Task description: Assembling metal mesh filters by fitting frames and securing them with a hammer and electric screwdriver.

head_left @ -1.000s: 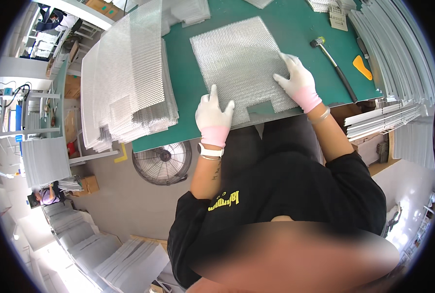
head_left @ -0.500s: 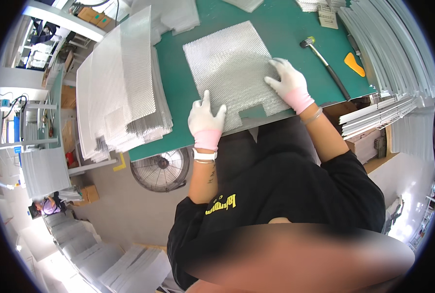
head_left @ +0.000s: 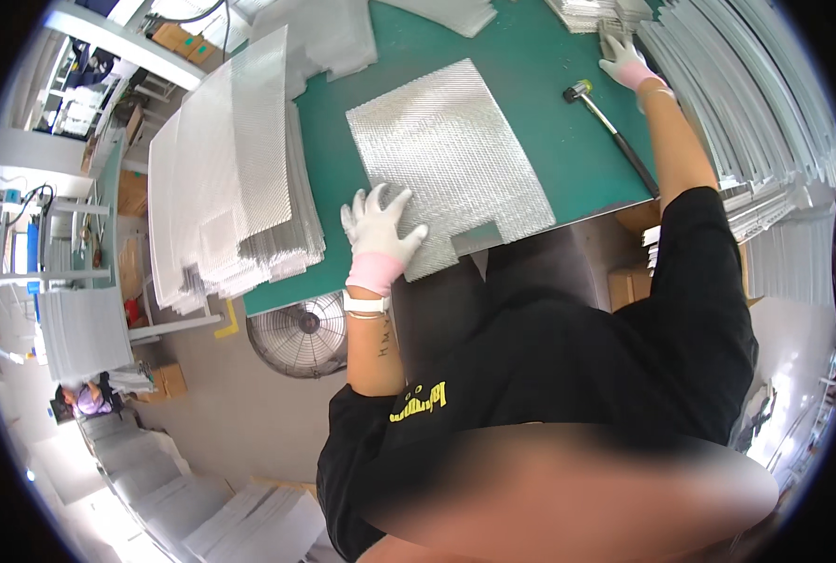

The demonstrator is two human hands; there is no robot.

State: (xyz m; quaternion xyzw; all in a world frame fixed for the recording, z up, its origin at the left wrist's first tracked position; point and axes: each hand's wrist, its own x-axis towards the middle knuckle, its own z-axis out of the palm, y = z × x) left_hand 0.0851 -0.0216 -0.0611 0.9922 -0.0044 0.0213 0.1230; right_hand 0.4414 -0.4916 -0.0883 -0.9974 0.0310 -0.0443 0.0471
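A silvery mesh sheet (head_left: 456,159) with a notch in its near edge lies on the green-topped table, its near end slightly over the edge. My left hand (head_left: 379,230), in a white glove with a pink cuff, rests on its near left part with fingers spread. At the far right, my gloved right hand (head_left: 624,64) reaches to a small greyish piece (head_left: 613,28) beside a little stack. Its thumb stands apart from the outstretched fingers; the fingertips blend with the piece, so a grip on it is not visible. A small mallet (head_left: 615,136) lies near my right forearm.
A tall pile of mesh sheets (head_left: 221,178) stands on the left of the table (head_left: 329,122). More sheets (head_left: 456,11) lie at the far edge. Long pale panels (head_left: 746,103) are stacked at the right. A round floor fan (head_left: 301,333) stands below the table's left front.
My right hand has left the mesh sheet's right edge and moved far right to the small piece. The left hand has slid slightly left and its fingers have spread. The sheet has shifted slightly nearer.
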